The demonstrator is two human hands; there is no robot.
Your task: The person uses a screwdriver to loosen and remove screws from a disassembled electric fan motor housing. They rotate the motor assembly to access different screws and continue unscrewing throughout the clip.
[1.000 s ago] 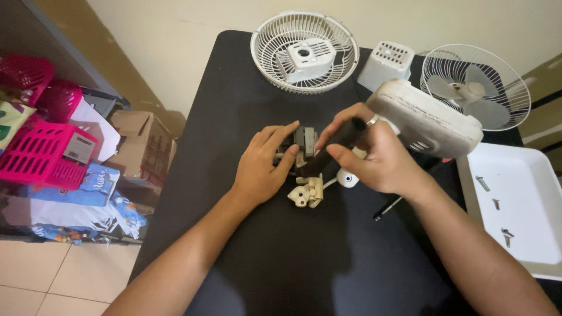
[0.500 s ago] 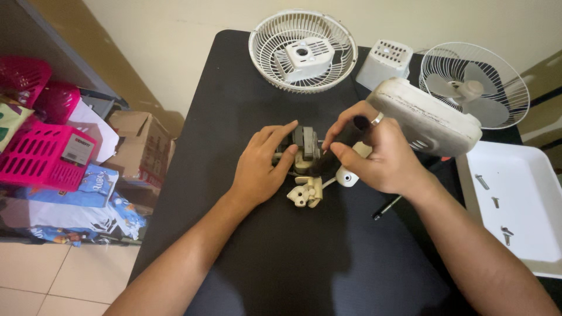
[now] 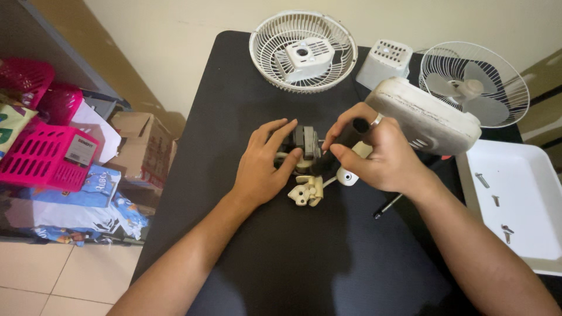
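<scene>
At the frame's centre, your left hand (image 3: 261, 167) wraps closed around the small fan motor (image 3: 304, 143), likely dense, rigid metal; hold its body, not the wires. Your right hand (image 3: 380, 155) clasps a black-handled screwdriver (image 3: 342, 143) against it.

Motor (image 3: 305, 142) mid-table between both hands, grille (image 3: 302, 51) behind, tray (image 3: 527, 205) right, probably holding screws (image 3: 494, 199)
</scene>
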